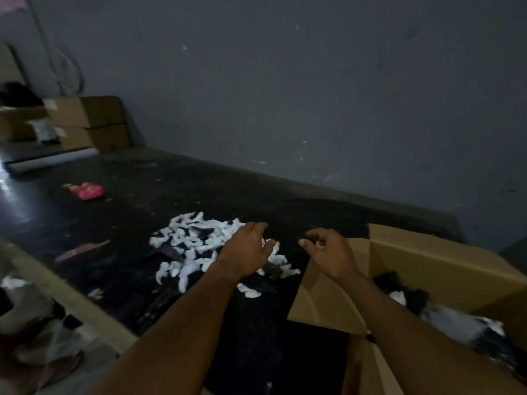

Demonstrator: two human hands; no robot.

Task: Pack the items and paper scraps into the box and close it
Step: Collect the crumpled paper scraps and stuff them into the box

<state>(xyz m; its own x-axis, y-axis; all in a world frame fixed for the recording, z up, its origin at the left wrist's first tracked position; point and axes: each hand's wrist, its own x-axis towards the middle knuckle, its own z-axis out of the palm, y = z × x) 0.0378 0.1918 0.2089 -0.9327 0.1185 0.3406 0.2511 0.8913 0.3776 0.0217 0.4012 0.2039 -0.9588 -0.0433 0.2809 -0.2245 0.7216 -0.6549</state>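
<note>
- The cardboard box [427, 260] stands open at the near right of the dark bench [142, 201]. Its left flap [322, 303] is folded outward and lies over the bench top.
- Inside the box lies a blurred mix of dark and white material [405, 297]; what the pieces are cannot be made out.
- The right hand [328, 252] hangs above the outer edge of the box's left flap. Its fingers are loosely curled, thumb and forefinger close together, and nothing shows between them.
- The left hand [248, 252] is just left of the box, palm down over the near right part of the pile. Its fingers are spread and slightly bent downward, gripping nothing that can be seen. Whether the fingertips touch the paper cannot be told.
- The white paper scraps [194, 243] lie in a loose heap on the bench just left of the box, with a few dark bits among them and a few stray pieces at the heap's near side.
- A flat pinkish strip [79, 250] lies on the bench well left of the box, beyond the heap.
- A pink packet [89, 191] lies farther back and farther left of the box, on its own.
- Stacked brown cartons [94, 124] sit at the far left end of the bench, far from the box, against the grey wall [313, 95] that runs behind the bench and the box.
</note>
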